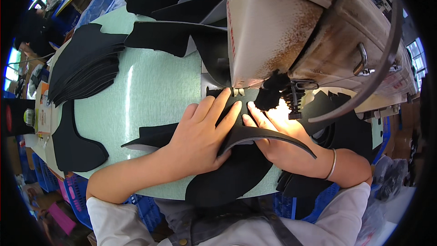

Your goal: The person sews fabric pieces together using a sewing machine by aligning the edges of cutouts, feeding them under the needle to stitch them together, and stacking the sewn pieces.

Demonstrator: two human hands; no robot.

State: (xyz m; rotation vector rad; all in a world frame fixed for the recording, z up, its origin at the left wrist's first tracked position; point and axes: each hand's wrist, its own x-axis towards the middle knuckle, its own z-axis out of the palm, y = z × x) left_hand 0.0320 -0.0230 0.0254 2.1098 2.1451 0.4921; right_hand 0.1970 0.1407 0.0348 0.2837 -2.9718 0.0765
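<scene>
The person's left hand [200, 127], fingers spread wide, and right hand [284, 139], fingers extended and narrowly parted, rested on the black workpiece [248, 132] by the sewing machine [282, 27], toward the tabletop's [150, 86] near edge, while stacked black pieces [86, 64] lay along its left edge.

Looks like soft black sheet material [230, 180] with greyish underside. Lies on pale green table [154, 95], bends upward into an arch at the middle, and reaches the near edge. Cannot tell whether one piece or several.
</scene>
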